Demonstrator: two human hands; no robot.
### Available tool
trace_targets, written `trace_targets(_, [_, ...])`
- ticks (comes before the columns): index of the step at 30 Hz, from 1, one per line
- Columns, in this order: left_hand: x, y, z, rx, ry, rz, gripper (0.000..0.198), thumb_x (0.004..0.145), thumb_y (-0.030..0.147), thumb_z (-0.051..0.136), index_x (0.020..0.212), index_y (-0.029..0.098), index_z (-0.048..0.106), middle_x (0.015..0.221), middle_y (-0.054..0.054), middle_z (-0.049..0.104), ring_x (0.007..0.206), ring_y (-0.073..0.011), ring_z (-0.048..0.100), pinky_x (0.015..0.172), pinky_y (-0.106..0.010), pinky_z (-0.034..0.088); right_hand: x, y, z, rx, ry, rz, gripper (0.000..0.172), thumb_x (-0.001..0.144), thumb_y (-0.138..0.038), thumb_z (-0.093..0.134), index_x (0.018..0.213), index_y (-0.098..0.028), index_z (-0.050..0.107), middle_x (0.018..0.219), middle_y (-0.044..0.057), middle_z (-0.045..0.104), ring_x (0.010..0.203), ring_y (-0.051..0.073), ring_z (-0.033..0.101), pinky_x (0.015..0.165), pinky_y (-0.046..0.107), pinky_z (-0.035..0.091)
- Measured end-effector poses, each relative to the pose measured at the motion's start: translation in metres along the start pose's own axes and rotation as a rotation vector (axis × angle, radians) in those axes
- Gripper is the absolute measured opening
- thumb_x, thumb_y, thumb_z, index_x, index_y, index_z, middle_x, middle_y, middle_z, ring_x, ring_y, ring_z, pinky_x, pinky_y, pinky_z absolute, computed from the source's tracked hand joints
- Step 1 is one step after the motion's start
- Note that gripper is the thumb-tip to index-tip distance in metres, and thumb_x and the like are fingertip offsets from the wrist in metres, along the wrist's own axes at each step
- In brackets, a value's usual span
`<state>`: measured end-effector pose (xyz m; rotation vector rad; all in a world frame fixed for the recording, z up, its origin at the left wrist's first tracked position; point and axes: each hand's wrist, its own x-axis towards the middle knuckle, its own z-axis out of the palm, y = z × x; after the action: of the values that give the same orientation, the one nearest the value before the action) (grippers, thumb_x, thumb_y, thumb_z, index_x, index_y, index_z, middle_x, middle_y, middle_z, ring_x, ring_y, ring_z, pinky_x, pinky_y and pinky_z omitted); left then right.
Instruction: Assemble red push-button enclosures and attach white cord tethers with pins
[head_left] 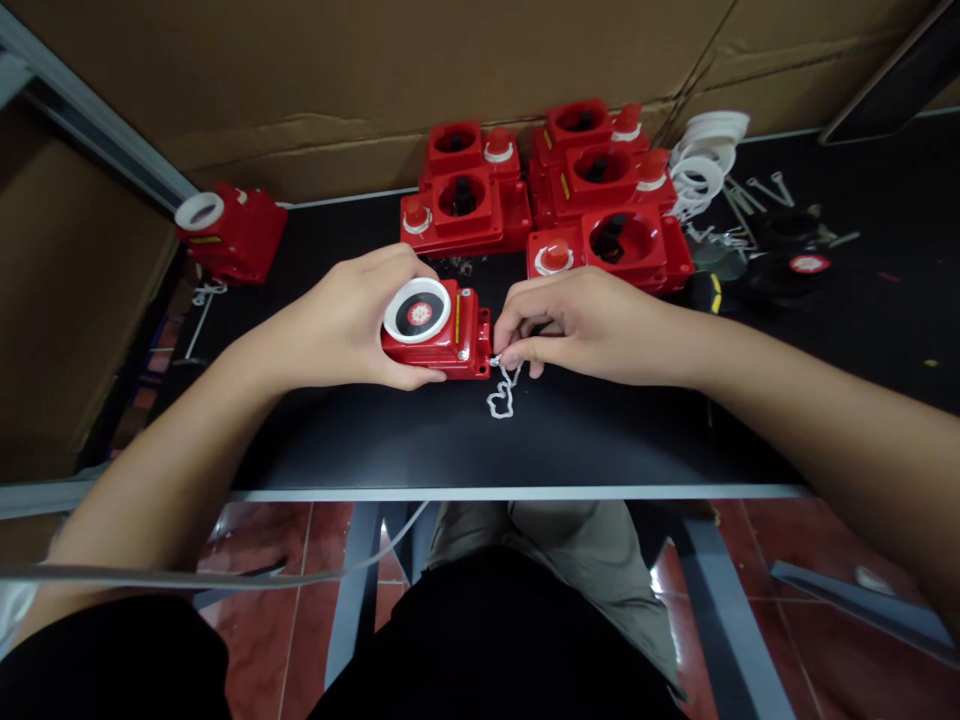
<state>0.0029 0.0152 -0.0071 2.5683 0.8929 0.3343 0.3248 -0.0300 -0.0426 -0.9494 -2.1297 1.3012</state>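
My left hand (352, 320) is wrapped round a red alarm-type box (469, 325) with a white ring (390, 325) and a black disc with a red-and-white label (420, 314) on top. The box rests on or just above the black table. At its right end, the pinched fingers of my right hand (577, 325) hold a thin white chain (501, 402) close to the box's corner. A loop of the chain hangs loose on the near side. The exact spot where chain and box meet is partly covered by my fingertips.
Several red housings (465, 205) with open round holes stand at the back. White rings (697, 180) are stacked to their right, near metal pins (757, 190) and black parts (787, 275). Another red box (232, 235) sits at far left. The table's pale front edge (525, 493) runs before me.
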Motion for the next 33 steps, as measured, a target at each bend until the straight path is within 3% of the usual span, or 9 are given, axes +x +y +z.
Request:
trace_targets(9, [0.000, -0.005, 0.003, 0.015, 0.035, 0.053, 0.068, 0.089, 0.082, 0.095, 0.126, 0.029, 0.075, 0.126, -0.008, 0.084, 0.110, -0.0325, 0.082, 0.100, -0.045, 0.066, -0.006, -0.004, -0.012, -0.142, 0.057, -0.048, 0.014, 0.108, -0.035, 0.085, 0.105, -0.021, 0.089, 0.110, 0.005, 0.086, 0.075, 0.015, 0.074, 0.075, 0.035, 0.062])
trace_targets(12, [-0.001, -0.004, 0.004, 0.034, 0.031, 0.053, 0.064, 0.091, 0.077, 0.094, 0.127, 0.027, 0.075, 0.127, -0.009, 0.084, 0.111, -0.0318, 0.082, 0.101, -0.043, 0.066, -0.006, -0.003, -0.014, -0.255, 0.035, -0.089, 0.013, 0.108, -0.032, 0.083, 0.106, -0.022, 0.090, 0.106, 0.005, 0.086, 0.085, 0.018, 0.077, 0.080, 0.035, 0.058])
trace_targets(22, [-0.006, -0.004, -0.007, 0.108, -0.026, 0.032, 0.064, 0.097, 0.070, 0.095, 0.137, 0.024, 0.073, 0.133, -0.008, 0.085, 0.107, -0.0277, 0.080, 0.099, -0.042, 0.067, -0.006, 0.008, 0.001, -0.463, 0.007, -0.220, 0.016, 0.116, -0.022, 0.076, 0.119, -0.016, 0.090, 0.112, 0.009, 0.081, 0.082, 0.016, 0.066, 0.078, 0.032, 0.051])
trace_targets(25, [-0.008, -0.009, -0.008, 0.123, -0.032, 0.063, 0.075, 0.102, 0.080, 0.092, 0.145, 0.021, 0.073, 0.137, -0.010, 0.085, 0.111, -0.0287, 0.081, 0.104, -0.044, 0.069, -0.005, 0.011, 0.006, -0.512, 0.027, -0.260, 0.018, 0.118, -0.021, 0.073, 0.118, -0.017, 0.090, 0.112, 0.010, 0.081, 0.088, 0.018, 0.069, 0.082, 0.033, 0.052])
trace_targets(30, [-0.013, -0.013, -0.013, 0.212, 0.014, 0.195, 0.116, 0.099, 0.105, 0.084, 0.171, 0.015, 0.066, 0.152, -0.019, 0.081, 0.130, -0.0379, 0.078, 0.113, -0.054, 0.071, -0.003, 0.015, 0.012, -0.557, 0.057, -0.325, 0.018, 0.119, -0.017, 0.072, 0.111, -0.016, 0.089, 0.106, 0.009, 0.080, 0.087, 0.019, 0.071, 0.083, 0.033, 0.053])
trace_targets(33, [-0.014, -0.004, -0.016, 0.242, 0.117, 0.261, 0.116, 0.100, 0.103, 0.085, 0.175, 0.017, 0.064, 0.153, -0.019, 0.080, 0.135, -0.0393, 0.075, 0.121, -0.060, 0.068, -0.003, 0.016, 0.013, -0.566, 0.056, -0.323, 0.018, 0.118, -0.017, 0.072, 0.109, -0.016, 0.087, 0.104, 0.008, 0.080, 0.086, 0.019, 0.070, 0.083, 0.034, 0.055])
